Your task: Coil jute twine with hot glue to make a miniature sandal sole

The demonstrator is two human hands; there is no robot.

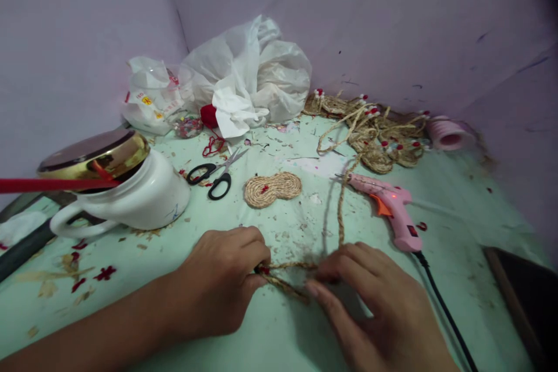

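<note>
My left hand [226, 279] is closed around a small piece of braided straw cord [285, 286], with a bit of red showing by the thumb. Opposite it, my right hand [370, 296] has thumb and fingers closed on the cord where it leaves that piece. From the right fingers the loose cord [341, 215] runs up past the nozzle of a pink glue gun [392, 200]. Beyond both hands lies a flat figure-eight coil of cord [272, 190] with a small red mark. My fingers hide most of the held piece.
Black-handled scissors [218, 177] lie left of the coil. A white mug [152, 192] with a gold-rimmed lid stands at left. Plastic bags [279, 75] and several finished straw pieces [375, 139] line the wall. A dark flat object [523, 296] sits at right, near the glue gun's cable.
</note>
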